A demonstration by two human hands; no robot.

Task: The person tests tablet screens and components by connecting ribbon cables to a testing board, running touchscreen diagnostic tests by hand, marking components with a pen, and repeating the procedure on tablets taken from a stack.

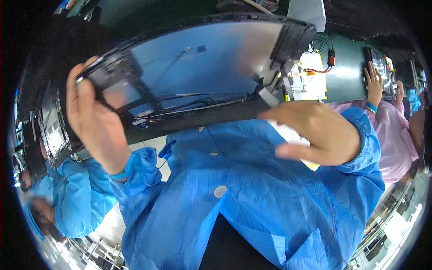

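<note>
A long, dark display panel [207,58] with a glossy, reflecting face spans the space in front of me, tilted. My left hand [96,123] grips its left end, the thumb on the front face and the fingers round the outer edge. Near the panel's lower right corner my right hand [319,135] hovers with fingers stretched out and thumb apart, holding nothing that I can see. Just beyond those fingertips, a small white tab [269,96] and a grey flat strip [286,85] stick out at the panel's right end.
On the green bench [346,78] to the right lie a red connector [331,57] with thin cables and a yellow-edged white sheet [315,72]. A white box [307,13] stands behind the panel. A pink-sleeved person handles another panel [380,63]; a blue-clad person [78,198] is at left.
</note>
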